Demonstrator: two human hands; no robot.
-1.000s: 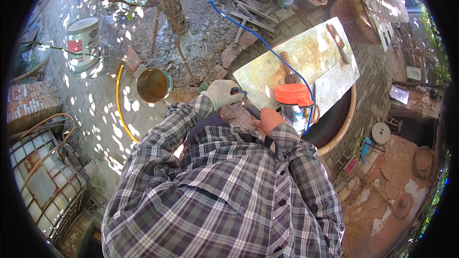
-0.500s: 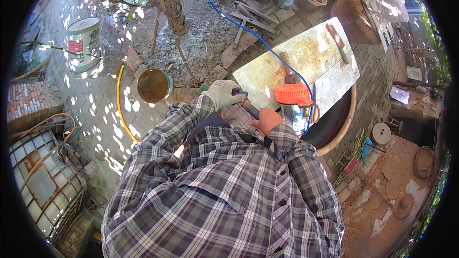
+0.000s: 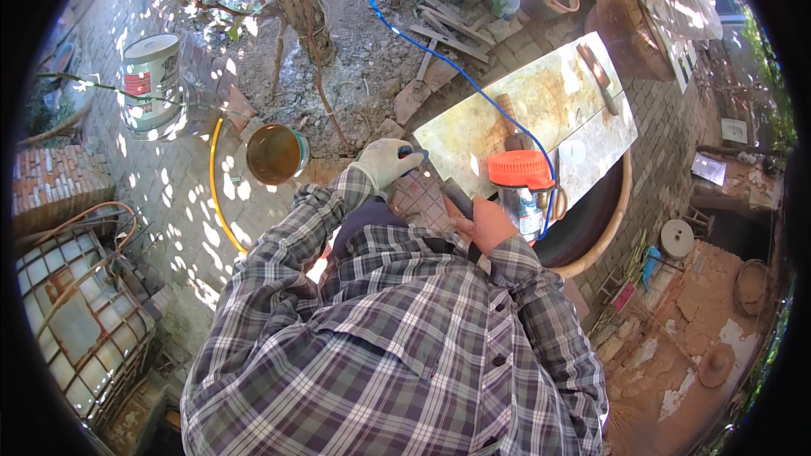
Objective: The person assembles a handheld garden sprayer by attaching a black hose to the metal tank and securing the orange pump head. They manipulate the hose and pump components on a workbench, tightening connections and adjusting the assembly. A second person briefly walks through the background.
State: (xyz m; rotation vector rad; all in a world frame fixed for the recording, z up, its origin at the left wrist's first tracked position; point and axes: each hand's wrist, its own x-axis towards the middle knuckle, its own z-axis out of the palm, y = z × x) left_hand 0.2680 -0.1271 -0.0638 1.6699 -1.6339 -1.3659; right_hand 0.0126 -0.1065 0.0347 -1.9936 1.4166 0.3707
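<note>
My left hand [image 3: 382, 165], in a pale work glove, is closed around a small dark object with a blue edge [image 3: 410, 157], mostly hidden by the fingers. My bare right hand [image 3: 490, 224] grips a dark, thick, stick-like piece [image 3: 458, 199], its free end pointing up and left toward the glove; I cannot tell its kind. A gap separates the two held things. Just right of my right hand stands a clear jar with an orange lid [image 3: 519, 171], holding small packages. Scissors with tan handles [image 3: 559, 203] stand beside it.
A stained pale board [image 3: 473, 139] lies across a large round vat [image 3: 621, 194], with an old long-handled tool [image 3: 598, 78] on it. A blue cord [image 3: 486, 100] crosses the board. Left are a bucket of brownish liquid [image 3: 302, 152], a yellow hose [image 3: 216, 203] and a tree trunk [image 3: 300, 13].
My hands have drawn apart: the gloved left hand moved slightly left with its dark object, while the stick-like piece in my right hand shifted right and down.
</note>
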